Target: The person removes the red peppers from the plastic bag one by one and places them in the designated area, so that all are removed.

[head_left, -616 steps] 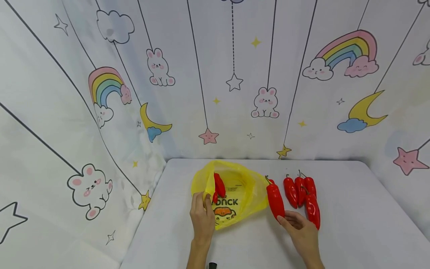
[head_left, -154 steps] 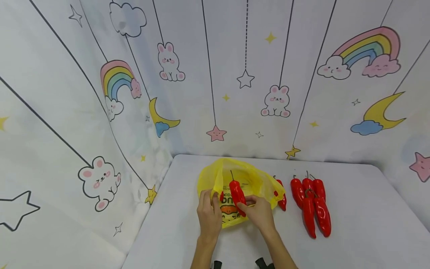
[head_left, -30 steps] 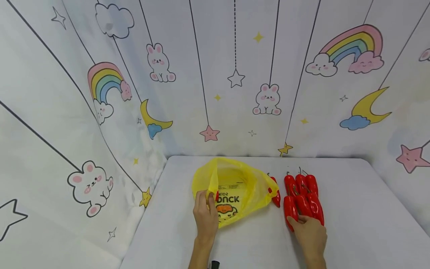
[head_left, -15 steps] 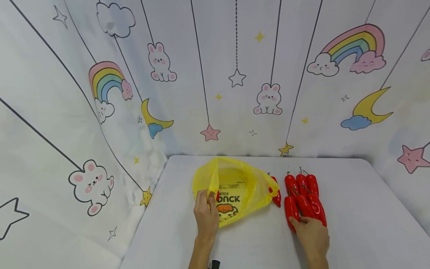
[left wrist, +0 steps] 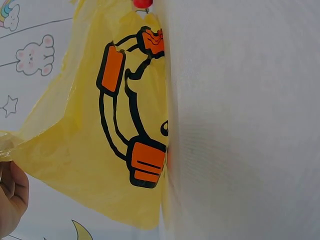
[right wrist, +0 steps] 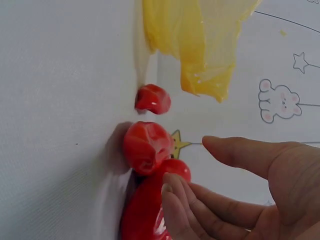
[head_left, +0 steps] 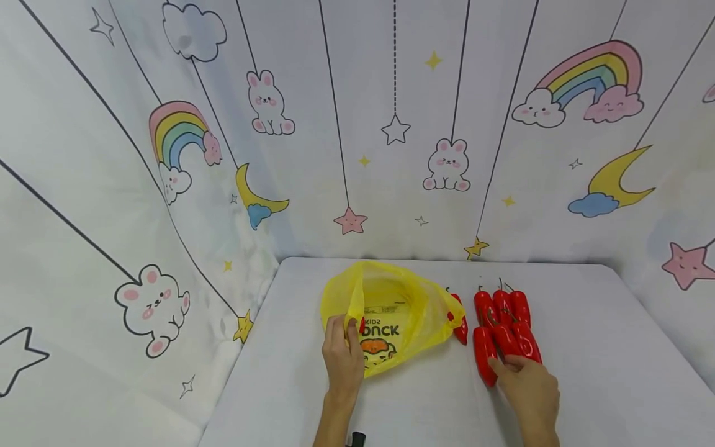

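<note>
My left hand (head_left: 342,357) pinches the near left rim of a yellow plastic bag (head_left: 419,332), printed with a cartoon duck and lettering. The bag lies with its mouth held wide; a bit of red shows beside my fingers. In the left wrist view my curled fingers (left wrist: 19,182) are at the bag's edge. On the right, red chili peppers with thin stems lie in two rows. My right hand (head_left: 527,388) is over the front row, beside its leftmost chili pepper (head_left: 485,357). In the right wrist view its thumb and fingers stand apart, nothing between them.
Another red chili pepper (head_left: 460,330) lies against the bag's right side, partly covered by the plastic. A short black object (head_left: 359,439) shows at the bottom edge. Behind the white table (head_left: 290,372) hangs a cloth (head_left: 313,155) with rabbits, stars and rainbows.
Five seconds ago my right hand held a chili pepper over the bag; since then one has been laid at the group's front left. The right hand has let go and drawn slightly right.
</note>
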`<action>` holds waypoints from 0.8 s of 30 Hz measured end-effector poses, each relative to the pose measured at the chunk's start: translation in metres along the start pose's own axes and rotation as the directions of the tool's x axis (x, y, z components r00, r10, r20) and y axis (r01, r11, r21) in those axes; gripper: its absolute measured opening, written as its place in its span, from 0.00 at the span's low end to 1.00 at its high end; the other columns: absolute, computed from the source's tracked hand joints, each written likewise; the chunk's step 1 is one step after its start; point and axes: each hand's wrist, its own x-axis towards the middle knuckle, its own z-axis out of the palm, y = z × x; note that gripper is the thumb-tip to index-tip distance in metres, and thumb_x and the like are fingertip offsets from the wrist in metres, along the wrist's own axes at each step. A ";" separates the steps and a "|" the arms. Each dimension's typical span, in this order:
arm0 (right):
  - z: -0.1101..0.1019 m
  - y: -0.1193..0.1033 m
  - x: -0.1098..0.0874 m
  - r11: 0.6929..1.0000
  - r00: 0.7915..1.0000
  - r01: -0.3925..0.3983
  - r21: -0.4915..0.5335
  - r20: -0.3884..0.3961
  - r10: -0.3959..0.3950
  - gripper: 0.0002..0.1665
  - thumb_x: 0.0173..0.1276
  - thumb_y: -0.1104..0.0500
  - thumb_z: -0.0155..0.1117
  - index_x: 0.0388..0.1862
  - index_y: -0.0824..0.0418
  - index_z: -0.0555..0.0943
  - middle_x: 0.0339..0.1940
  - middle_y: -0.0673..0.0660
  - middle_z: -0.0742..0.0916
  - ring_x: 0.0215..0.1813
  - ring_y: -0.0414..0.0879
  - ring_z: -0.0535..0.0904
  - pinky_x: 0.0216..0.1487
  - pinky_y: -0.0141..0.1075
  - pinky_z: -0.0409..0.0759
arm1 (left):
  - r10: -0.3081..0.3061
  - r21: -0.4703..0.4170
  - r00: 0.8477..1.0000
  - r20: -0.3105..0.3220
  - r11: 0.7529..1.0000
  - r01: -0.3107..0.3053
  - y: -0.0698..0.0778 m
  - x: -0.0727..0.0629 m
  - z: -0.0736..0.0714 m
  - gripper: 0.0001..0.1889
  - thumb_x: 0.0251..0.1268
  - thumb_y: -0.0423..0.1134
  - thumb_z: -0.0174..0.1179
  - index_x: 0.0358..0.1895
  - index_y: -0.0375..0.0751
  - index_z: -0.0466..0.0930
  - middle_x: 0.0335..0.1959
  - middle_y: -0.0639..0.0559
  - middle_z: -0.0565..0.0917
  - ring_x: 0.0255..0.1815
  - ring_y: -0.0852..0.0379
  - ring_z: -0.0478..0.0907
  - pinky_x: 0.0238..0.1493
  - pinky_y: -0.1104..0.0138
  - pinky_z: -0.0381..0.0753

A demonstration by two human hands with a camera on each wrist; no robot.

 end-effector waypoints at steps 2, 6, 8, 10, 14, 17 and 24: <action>-0.002 -0.003 -0.002 1.000 1.000 0.023 0.020 -0.012 -0.023 0.35 0.66 0.46 0.76 0.56 0.75 0.82 0.31 0.63 0.89 0.30 0.51 0.82 0.25 0.37 0.80 | 0.000 0.000 1.000 0.002 1.000 0.000 0.000 0.000 0.000 0.05 0.75 0.27 0.60 0.49 0.37 0.80 0.39 0.52 0.77 0.34 0.62 0.74 0.33 0.78 0.78; -0.006 -0.012 -0.005 0.995 0.995 0.087 0.048 -0.047 -0.085 0.33 0.66 0.47 0.76 0.56 0.73 0.83 0.34 0.65 0.90 0.31 0.52 0.83 0.25 0.37 0.83 | 0.007 0.002 1.000 0.003 1.000 -0.007 -0.001 0.001 -0.001 0.05 0.76 0.27 0.59 0.48 0.36 0.80 0.39 0.52 0.77 0.34 0.62 0.74 0.33 0.78 0.78; -0.007 -0.018 -0.006 0.992 0.993 0.110 0.061 -0.058 -0.107 0.33 0.66 0.46 0.76 0.56 0.72 0.83 0.37 0.66 0.90 0.33 0.53 0.84 0.27 0.38 0.84 | 0.011 0.002 1.000 0.003 1.000 -0.011 -0.001 0.001 -0.001 0.05 0.76 0.27 0.59 0.48 0.36 0.80 0.39 0.51 0.77 0.34 0.62 0.74 0.33 0.78 0.77; -0.008 -0.024 -0.007 0.990 0.991 0.128 0.067 -0.060 -0.124 0.33 0.66 0.46 0.76 0.56 0.71 0.83 0.38 0.66 0.90 0.35 0.54 0.85 0.27 0.40 0.85 | 0.012 0.000 1.000 0.004 1.000 -0.012 -0.001 0.000 -0.002 0.04 0.76 0.28 0.59 0.48 0.36 0.80 0.39 0.51 0.77 0.34 0.62 0.74 0.33 0.78 0.77; -0.007 -0.035 -0.008 0.985 0.985 0.160 0.070 -0.077 -0.154 0.31 0.65 0.46 0.77 0.56 0.69 0.84 0.38 0.65 0.90 0.38 0.57 0.85 0.30 0.43 0.87 | 0.013 -0.006 1.000 0.006 1.000 -0.013 -0.001 0.000 -0.002 0.04 0.76 0.27 0.59 0.49 0.36 0.80 0.39 0.51 0.77 0.34 0.62 0.74 0.33 0.78 0.77; -0.005 -0.043 -0.008 0.980 0.979 0.186 0.072 -0.103 -0.178 0.29 0.64 0.47 0.78 0.55 0.67 0.86 0.39 0.64 0.90 0.40 0.58 0.86 0.32 0.43 0.87 | 0.007 -0.008 1.000 0.006 1.000 -0.007 0.000 0.000 -0.002 0.05 0.76 0.28 0.59 0.49 0.36 0.80 0.39 0.51 0.77 0.34 0.62 0.74 0.33 0.78 0.76; 0.002 -0.061 -0.009 0.965 0.969 0.239 0.106 -0.081 -0.232 0.29 0.65 0.46 0.77 0.57 0.64 0.86 0.43 0.64 0.91 0.44 0.58 0.86 0.35 0.43 0.88 | 0.021 -0.014 1.000 -0.015 1.000 -0.021 0.000 0.002 -0.002 0.05 0.74 0.25 0.59 0.47 0.36 0.80 0.38 0.51 0.77 0.33 0.62 0.73 0.33 0.78 0.76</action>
